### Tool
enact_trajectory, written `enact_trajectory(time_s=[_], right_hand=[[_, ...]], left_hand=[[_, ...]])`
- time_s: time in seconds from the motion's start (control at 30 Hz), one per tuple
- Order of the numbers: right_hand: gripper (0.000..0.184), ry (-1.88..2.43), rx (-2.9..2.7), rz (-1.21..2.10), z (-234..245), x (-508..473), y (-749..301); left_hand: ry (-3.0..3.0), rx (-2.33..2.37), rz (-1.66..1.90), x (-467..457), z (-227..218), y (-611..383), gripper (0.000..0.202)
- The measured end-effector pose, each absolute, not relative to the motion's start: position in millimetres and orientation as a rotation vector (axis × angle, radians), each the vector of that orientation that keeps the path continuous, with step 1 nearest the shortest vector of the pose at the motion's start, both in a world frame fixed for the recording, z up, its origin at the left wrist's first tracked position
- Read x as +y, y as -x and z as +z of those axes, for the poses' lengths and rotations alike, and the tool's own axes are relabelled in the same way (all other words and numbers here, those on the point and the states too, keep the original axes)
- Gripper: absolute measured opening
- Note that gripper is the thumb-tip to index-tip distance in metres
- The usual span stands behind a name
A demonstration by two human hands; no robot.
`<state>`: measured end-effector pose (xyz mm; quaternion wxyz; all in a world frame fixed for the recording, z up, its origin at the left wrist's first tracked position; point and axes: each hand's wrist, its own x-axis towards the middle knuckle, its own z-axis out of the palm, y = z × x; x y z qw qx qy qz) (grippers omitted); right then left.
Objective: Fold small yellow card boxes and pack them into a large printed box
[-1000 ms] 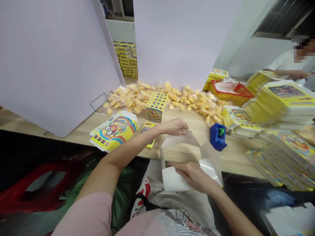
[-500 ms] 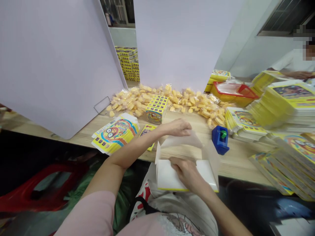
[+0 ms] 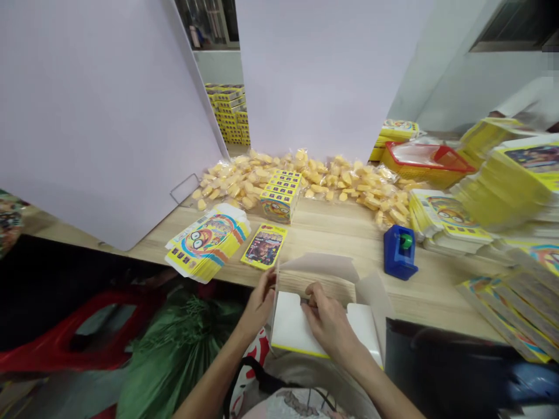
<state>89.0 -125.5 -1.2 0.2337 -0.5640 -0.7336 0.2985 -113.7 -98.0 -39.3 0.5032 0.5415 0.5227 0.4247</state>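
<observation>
An opened carton (image 3: 286, 326), white inside with a yellow edge, sits at the table's front edge with flaps standing up. My left hand (image 3: 259, 305) is closed on its left side wall, fingers partly hidden behind the card. With curled fingers, my right hand (image 3: 329, 320) grips the near panel around its notch; the fingertips are partly hidden. Just beyond the left hand lies a yellow printed card pack (image 3: 264, 246). Further left is a fanned stack of flat printed cartons (image 3: 209, 241). A made-up yellow box (image 3: 279, 201) stands behind.
Small bags of yellow pieces (image 3: 349, 180) spread along the back, below white boards (image 3: 314, 75). At right are a blue tape dispenser (image 3: 399, 256), a red-rimmed basket (image 3: 430, 163) and carton stacks (image 3: 502, 180). A red stool (image 3: 56, 343) and green bag (image 3: 170, 349) are below left.
My left hand has moved from the carton's far flap down to its left side. The far flap has dropped lower and the card pack is uncovered. My right hand stays at the near panel.
</observation>
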Motion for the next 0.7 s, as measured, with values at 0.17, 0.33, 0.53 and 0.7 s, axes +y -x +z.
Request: enact_trajectory(time_s=[0.17,0.33,0.53,0.7], right_hand=[[0.018,1.504,-1.877,0.973,-7,-129,-84],[0.023,1.516,-1.803,0.946,-11,-134,-95],[0.029,1.474,-2.002,0.838,-9,-143,-91],[0.020,1.268,-1.874,0.512,12,-172,-128]], left_hand=[[-1.348,1.367,0.830,-103,-31,91,0.073],[-1.498,1.542,0.692,-85,-16,80,0.067],[-1.610,1.601,0.599,-96,-12,72,0.065],[-1.698,1.588,0.620,-115,-14,77,0.062]])
